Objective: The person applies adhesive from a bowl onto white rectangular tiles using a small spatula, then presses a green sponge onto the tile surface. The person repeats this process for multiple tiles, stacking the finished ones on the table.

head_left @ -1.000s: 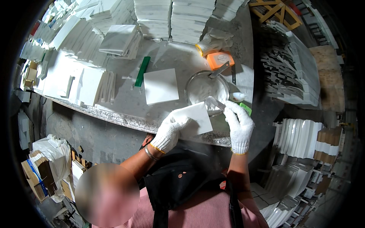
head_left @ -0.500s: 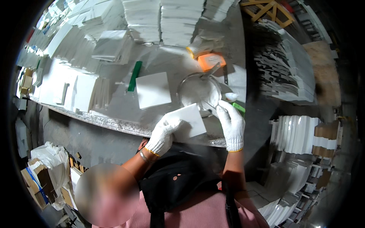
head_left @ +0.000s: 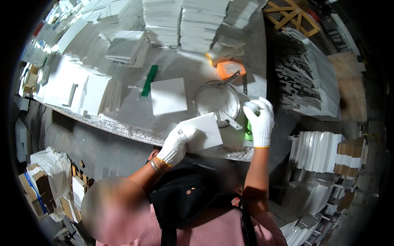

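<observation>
My left hand (head_left: 178, 143), in a white knit glove, grips a square white tile (head_left: 207, 132) by its left side, just above the table's near edge. Gloved the same way, my right hand (head_left: 262, 123) curls its thumb and fingers around a small pale dish (head_left: 253, 107), mostly hidden by the glove. Left of it stands a round metal pan (head_left: 216, 102) with white material inside. One scraper (head_left: 230, 120) leans on the pan's near rim, and another scraper (head_left: 230, 79) rests on its far rim. A bright green object (head_left: 248, 132) lies beside my right hand.
Another white tile (head_left: 168, 96) lies flat left of the pan, beside a green strip (head_left: 150, 80). Behind the pan are an orange block (head_left: 230, 69) and a spare glove (head_left: 219, 53). Stacked white tiles (head_left: 201, 24) line the table's back; more stacks stand on the right.
My right hand has let go of the near scraper, which now rests on the pan's rim, and has moved right to the small dish. My left hand keeps the tile in place.
</observation>
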Demonstrator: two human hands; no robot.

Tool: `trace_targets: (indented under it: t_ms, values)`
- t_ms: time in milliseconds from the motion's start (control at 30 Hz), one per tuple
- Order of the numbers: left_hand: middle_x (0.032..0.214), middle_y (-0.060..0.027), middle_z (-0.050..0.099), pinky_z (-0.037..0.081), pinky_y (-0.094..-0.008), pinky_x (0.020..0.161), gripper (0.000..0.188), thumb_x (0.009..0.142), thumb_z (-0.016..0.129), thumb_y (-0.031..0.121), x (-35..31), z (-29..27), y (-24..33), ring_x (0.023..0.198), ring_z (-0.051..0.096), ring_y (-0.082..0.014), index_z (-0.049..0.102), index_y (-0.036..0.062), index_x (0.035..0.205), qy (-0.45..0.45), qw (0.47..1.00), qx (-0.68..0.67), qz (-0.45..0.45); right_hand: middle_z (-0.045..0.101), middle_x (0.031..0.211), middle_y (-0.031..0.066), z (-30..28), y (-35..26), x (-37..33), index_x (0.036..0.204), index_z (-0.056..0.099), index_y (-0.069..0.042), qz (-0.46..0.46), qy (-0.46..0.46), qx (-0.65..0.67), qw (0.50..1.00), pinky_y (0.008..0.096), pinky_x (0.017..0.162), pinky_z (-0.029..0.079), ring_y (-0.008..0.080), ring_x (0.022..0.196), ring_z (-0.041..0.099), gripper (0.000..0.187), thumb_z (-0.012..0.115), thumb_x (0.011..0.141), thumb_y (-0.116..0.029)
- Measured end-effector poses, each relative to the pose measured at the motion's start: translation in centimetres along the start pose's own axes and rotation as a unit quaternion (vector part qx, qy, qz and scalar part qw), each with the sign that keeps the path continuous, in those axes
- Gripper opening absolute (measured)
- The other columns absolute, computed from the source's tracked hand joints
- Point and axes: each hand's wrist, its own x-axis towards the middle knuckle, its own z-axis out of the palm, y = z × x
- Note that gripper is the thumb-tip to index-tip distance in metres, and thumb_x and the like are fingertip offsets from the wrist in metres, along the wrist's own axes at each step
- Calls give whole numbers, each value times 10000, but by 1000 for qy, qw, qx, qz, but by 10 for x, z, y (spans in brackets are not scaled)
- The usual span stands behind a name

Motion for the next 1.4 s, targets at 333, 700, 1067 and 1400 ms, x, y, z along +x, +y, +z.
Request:
trace_targets:
  t_ms: [333, 700, 1067, 1400]
  values:
    - [1119, -93, 651, 503, -337, 932, 388, 911, 680, 120, -3, 3, 5, 1032, 628, -179, 538, 0, 1251, -18, 999, -34, -18, 680, 1022, 57, -37, -36, -24, 1159, 663, -61, -27, -188, 153, 970, 287, 797, 514, 146, 877, 634, 405, 795, 776, -79]
    - [1131, -96, 645, 513, -337, 918, 428, 901, 698, 140, -1, 1, 2, 1033, 632, -186, 525, 0, 1267, -14, 999, -31, -16, 676, 892, 98, -33, -57, -20, 1035, 727, -53, -93, -220, 95, 966, 341, 753, 502, 240, 822, 650, 342, 823, 721, -149]
    - [1158, -93, 636, 515, -355, 928, 448, 899, 706, 164, 0, -1, 1, 1060, 628, -198, 523, 8, 1276, -13, 999, -29, -23, 681, 864, 110, -31, -57, -19, 988, 733, -42, -123, -204, 77, 968, 362, 739, 500, 265, 800, 647, 325, 830, 697, -150]
    - [1163, -100, 640, 516, -358, 934, 457, 895, 711, 155, 2, -3, -2, 1054, 634, -202, 522, -5, 1280, -15, 999, -39, -23, 681, 855, 115, -31, -58, -18, 980, 733, -34, -128, -204, 75, 968, 363, 733, 502, 268, 794, 649, 334, 837, 685, -151]
